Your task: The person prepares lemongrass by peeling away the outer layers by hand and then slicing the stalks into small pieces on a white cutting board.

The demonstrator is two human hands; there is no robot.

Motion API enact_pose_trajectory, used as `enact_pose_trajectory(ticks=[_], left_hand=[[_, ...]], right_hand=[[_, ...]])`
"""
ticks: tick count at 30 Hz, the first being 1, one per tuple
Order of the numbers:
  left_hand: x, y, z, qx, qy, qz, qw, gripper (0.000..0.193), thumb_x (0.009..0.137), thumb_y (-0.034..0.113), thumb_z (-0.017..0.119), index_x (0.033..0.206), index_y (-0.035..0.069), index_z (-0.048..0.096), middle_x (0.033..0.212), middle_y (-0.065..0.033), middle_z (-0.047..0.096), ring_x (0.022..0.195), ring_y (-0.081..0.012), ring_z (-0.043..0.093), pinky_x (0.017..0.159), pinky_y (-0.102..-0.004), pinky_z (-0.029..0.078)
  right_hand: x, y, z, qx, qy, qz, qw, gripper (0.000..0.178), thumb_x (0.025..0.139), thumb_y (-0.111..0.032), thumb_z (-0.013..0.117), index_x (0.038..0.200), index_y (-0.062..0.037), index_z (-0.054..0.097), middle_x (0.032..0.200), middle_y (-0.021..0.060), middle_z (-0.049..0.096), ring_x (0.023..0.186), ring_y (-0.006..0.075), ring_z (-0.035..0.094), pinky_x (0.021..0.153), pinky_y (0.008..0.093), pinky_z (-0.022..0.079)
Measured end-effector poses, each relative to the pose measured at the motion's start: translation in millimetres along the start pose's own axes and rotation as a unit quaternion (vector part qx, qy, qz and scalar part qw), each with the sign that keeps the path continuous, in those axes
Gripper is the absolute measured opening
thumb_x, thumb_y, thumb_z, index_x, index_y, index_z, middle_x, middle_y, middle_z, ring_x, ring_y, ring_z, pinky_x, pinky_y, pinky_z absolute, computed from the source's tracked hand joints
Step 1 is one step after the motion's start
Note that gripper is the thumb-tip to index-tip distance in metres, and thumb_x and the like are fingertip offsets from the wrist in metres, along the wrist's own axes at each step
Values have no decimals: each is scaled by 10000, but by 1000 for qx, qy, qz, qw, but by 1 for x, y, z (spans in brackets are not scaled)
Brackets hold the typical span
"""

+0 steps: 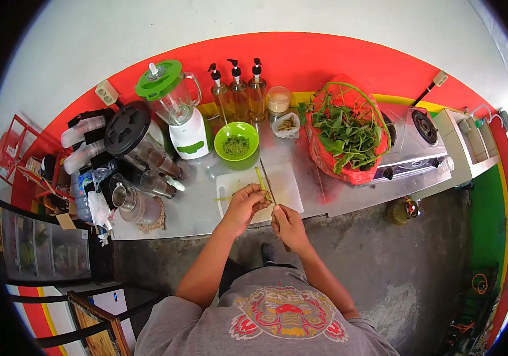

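My left hand point(243, 209) pinches a slender green stalk point(260, 178) upright above the white cutting board point(288, 185). Close against the stalk's right side stands the thin blade of a knife point(264, 172), its handle wrapped in my right hand point(289, 226). Thin green strips point(223, 199) lie on the board left of my left hand. Just beyond the board, a bright green bowl point(252, 155) contains finely chopped greens point(236, 145). To the right, a red plastic bag point(324, 159) bulges with leafy green stems point(346, 132).
Behind the bowl stand several pump bottles point(237, 101), a jar point(278, 102) and a small tub point(285, 126). A blender point(186, 132), metal cups point(157, 183) and a glass pitcher point(138, 207) crowd the counter's left. A two-burner gas stove point(411, 151) sits at the right.
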State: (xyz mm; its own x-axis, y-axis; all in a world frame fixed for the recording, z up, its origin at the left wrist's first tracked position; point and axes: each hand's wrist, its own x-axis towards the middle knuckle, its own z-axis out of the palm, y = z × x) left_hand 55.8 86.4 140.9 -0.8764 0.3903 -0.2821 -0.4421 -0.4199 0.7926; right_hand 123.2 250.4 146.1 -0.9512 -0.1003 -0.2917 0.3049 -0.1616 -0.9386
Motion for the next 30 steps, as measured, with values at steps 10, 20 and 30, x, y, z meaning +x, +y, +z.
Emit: enact_pose_trajectory(ticks=[10,20,30], left_hand=[[-24,18,10,-121,38,38,991,103,995,60,620,1075,13,664,979,-42,715,858,-113,687,822,-240,575],[-19,14,25,-102,15,22,994,265,990,52,630,1247,-5,658,1026,-12,709,872,-75,680,817,-204,573],[-20,8,20,-112,-22,-28,993,156,995,110,650,1115,18,686,990,-55,725,885,-113,695,816,-241,584]], right_hand=[[-3,-3,12,1,-81,-42,996,403,1125,-333,410,845,-58,500,636,-1,447,519,80,393,471,248,346],[-11,-7,-1,22,-74,-41,996,397,1110,-336,461,803,-84,469,658,-25,443,539,63,381,490,250,328],[-18,-16,-11,35,-60,-49,996,393,1118,-320,442,816,-73,486,643,-17,448,547,65,396,501,248,341]])
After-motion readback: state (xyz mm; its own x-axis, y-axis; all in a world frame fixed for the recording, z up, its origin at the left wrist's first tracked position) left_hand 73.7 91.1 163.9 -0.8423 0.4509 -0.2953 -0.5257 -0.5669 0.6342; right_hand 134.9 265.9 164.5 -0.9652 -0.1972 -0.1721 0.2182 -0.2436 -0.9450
